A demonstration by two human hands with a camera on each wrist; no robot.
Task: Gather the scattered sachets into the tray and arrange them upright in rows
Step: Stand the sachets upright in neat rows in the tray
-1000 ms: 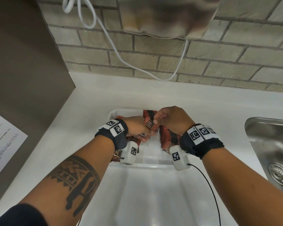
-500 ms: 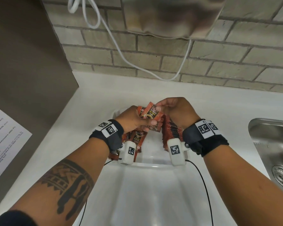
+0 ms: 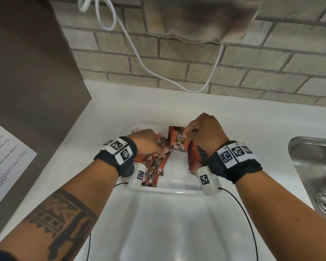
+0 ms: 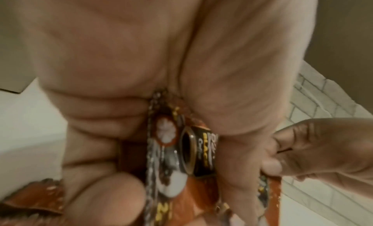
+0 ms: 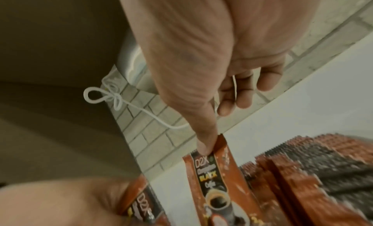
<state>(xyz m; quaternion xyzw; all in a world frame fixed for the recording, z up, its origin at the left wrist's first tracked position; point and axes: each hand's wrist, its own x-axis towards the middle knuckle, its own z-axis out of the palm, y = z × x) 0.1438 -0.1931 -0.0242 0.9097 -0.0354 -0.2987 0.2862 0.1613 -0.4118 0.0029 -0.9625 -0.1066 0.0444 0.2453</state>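
A clear plastic tray (image 3: 179, 191) sits on the white counter. My left hand (image 3: 149, 144) grips a bunch of red-brown coffee sachets (image 3: 154, 166) over the tray's left side; the left wrist view shows the fingers curled round the bunch (image 4: 181, 149). My right hand (image 3: 205, 132) pinches the top edge of a single sachet (image 3: 178, 141) between thumb and finger, holding it upright beside a row of upright sachets (image 3: 199, 157) along the tray's right side. The right wrist view shows the thumb on that sachet (image 5: 214, 170) next to the row (image 5: 302, 173).
A steel sink (image 3: 316, 166) lies to the right. A brick wall (image 3: 177, 63) with a white cable (image 3: 139, 59) and a metal dispenser (image 3: 199, 17) stands behind. A brown panel (image 3: 26, 72) and a printed sheet (image 3: 6, 161) are at left.
My right hand has drawn one sachet away from the left hand's bunch and moved it right, toward the upright row. The left hand dropped slightly with the rest of the bunch.
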